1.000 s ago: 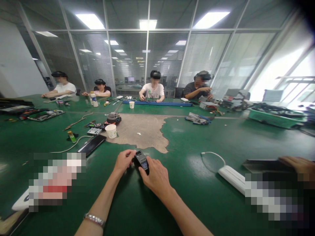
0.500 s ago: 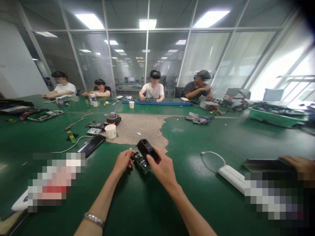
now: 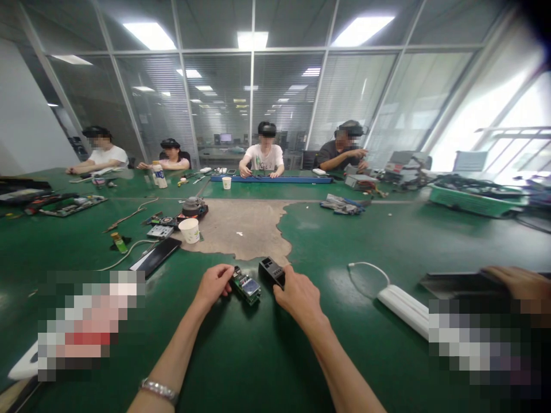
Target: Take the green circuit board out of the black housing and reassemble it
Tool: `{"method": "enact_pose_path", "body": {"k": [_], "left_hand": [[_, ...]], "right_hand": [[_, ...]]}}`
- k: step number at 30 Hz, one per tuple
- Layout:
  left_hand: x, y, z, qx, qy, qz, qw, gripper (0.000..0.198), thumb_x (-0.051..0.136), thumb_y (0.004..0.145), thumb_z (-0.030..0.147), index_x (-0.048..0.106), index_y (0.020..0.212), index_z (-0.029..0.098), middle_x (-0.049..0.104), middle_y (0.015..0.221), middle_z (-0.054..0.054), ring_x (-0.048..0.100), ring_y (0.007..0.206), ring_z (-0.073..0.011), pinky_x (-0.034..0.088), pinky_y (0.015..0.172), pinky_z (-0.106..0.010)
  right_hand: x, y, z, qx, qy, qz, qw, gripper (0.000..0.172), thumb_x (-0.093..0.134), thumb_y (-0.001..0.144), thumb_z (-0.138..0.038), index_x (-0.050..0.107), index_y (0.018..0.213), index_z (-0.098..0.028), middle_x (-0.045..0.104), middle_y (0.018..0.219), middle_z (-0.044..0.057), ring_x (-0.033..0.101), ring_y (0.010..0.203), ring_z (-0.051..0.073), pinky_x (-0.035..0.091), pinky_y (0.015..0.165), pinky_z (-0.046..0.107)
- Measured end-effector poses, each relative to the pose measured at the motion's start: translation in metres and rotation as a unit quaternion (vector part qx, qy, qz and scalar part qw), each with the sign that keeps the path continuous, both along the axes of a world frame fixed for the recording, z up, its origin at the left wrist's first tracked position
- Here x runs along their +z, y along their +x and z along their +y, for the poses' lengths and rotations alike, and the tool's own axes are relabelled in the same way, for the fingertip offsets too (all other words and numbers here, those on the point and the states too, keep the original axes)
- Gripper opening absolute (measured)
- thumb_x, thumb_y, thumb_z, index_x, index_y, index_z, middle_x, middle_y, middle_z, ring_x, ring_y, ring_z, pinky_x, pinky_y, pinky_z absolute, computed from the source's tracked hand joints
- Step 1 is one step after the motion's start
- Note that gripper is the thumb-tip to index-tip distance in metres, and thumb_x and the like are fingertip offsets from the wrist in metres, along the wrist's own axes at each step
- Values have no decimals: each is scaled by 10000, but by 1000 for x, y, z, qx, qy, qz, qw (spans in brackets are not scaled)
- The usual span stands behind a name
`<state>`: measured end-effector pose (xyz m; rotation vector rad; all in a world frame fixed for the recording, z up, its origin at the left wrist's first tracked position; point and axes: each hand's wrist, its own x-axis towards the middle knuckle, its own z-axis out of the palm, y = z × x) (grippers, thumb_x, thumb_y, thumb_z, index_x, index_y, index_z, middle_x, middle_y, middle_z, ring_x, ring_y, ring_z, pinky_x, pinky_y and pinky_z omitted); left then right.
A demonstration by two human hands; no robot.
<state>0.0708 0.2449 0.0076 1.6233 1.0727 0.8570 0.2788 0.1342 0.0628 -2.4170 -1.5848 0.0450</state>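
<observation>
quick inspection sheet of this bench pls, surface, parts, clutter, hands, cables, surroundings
surface: green table mat with a large worn, bare patch ahead of the hands
job's things: green circuit board with a small screen, black plastic casing just right of it
clutter: paper cup, black phone, small bottle
grippers: left hand at the board's left end, contact unclear; right hand against the casing
cables: white power strip with white cable on the right
surroundings: four seated people across the table, glass partitions behind
</observation>
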Motion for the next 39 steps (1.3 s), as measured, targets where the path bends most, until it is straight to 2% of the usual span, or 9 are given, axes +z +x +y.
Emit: {"method": "enact_pose_path", "body": {"k": [5,10,13,16,18,22,26,32,39], "left_hand": [[2,0,0,6,-47,-49,998,413,604,793,490,653,1006,139,634,627,-12,574,474,-103,435,420,-176],[1,0,2,-2,-77,-62,995,395,627,781,483,659,950,127,613,582,-2,553,455,-89,428,425,-163],[-1,0,2,0,-87,-65,994,395,622,784,490,656,938,128,603,569,5,547,447,-85,427,425,-160],[-3,0,4,3,-95,-81,992,378,604,793,466,649,964,132,599,581,10,553,448,-88,425,415,-162],[-5,-1,5,5,-95,-96,991,350,584,800,421,641,994,136,596,602,14,549,439,-86,406,388,-158],[-8,-2,8,11,-101,-112,988,292,545,798,331,635,989,129,596,639,8,540,418,-80,370,348,-153],[-8,-2,9,23,-105,-115,987,305,498,825,309,614,1034,121,635,710,-27,559,425,-86,382,348,-161],[-6,-1,7,67,-100,-101,988,462,438,896,499,566,1137,127,670,791,-71,567,405,-92,373,337,-175],[4,-5,3,122,-5,-14,992,527,390,889,594,636,1067,163,700,928,-78,519,365,-65,323,325,-185]], "right_hand": [[1,1,-2,20,23,-18,999,397,593,775,-465,579,1048,-177,616,1028,140,567,999,303,448,729,363],[1,6,-2,20,9,7,1000,273,582,804,-345,601,1018,-176,647,932,106,616,891,265,446,727,346],[4,-1,0,43,88,50,994,314,536,857,-355,588,1117,-186,656,968,94,622,902,239,448,771,334],[7,-17,1,108,208,101,967,381,474,913,-371,535,1255,-215,631,1118,85,594,988,211,443,840,315],[6,-29,0,147,242,119,952,408,471,919,-375,517,1295,-223,622,1134,78,582,993,204,445,845,305],[-1,-42,-3,181,223,111,951,417,505,901,-383,548,1280,-215,630,1006,71,579,915,202,454,795,295],[-6,-46,-4,181,218,98,954,398,490,908,-382,560,1266,-221,620,994,69,574,899,192,450,794,285],[-10,-53,-6,188,194,72,960,393,498,901,-378,549,1261,-228,604,990,74,561,940,204,442,814,285],[-9,-53,-9,189,160,54,967,397,519,880,-373,539,1259,-259,609,952,54,564,904,204,436,801,296]]}}
